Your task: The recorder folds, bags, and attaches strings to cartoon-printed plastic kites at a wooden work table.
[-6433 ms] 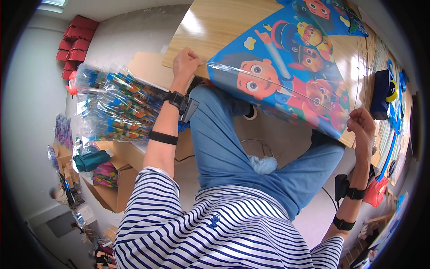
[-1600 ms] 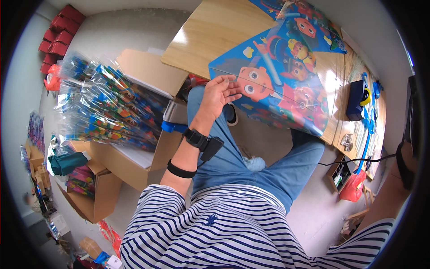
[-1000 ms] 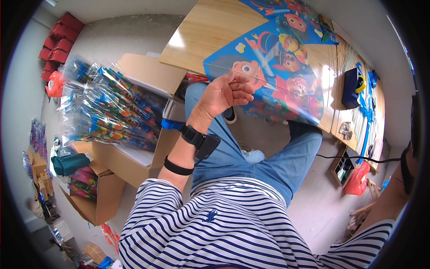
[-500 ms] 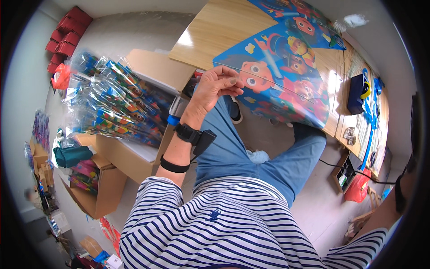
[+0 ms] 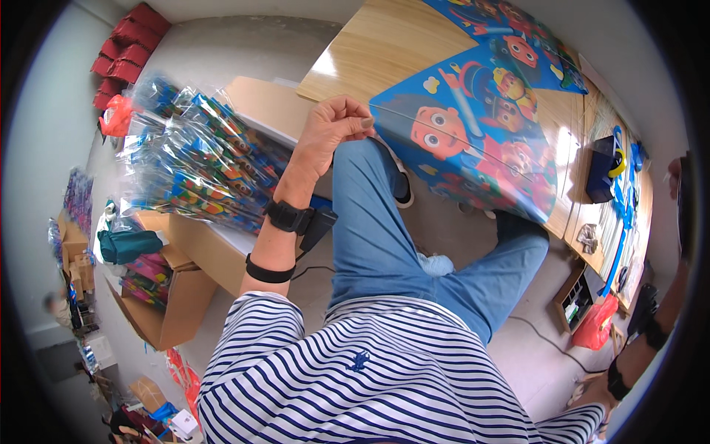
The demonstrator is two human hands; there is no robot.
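Observation:
My left hand is raised over my left knee, its thumb and fingers pinched together. The fingertips meet at the left corner of a glossy blue printed sheet with cartoon figures; whatever they hold is too small to make out. That sheet hangs over the near edge of a wooden table, and a thin straight line crosses it. At the far right rim my right hand shows only in part, dark and cut off, beside a black object. Its fingers cannot be read.
An open carton at left holds clear-wrapped colourful packages. Behind it stands a smaller carton. A second printed sheet lies farther back. On the table's right are a dark blue box and blue strips. A cable crosses the floor.
My left hand has drawn left, from over the printed sheet to its corner. The view has shifted a little. More of my right forearm and hand shows at the right rim.

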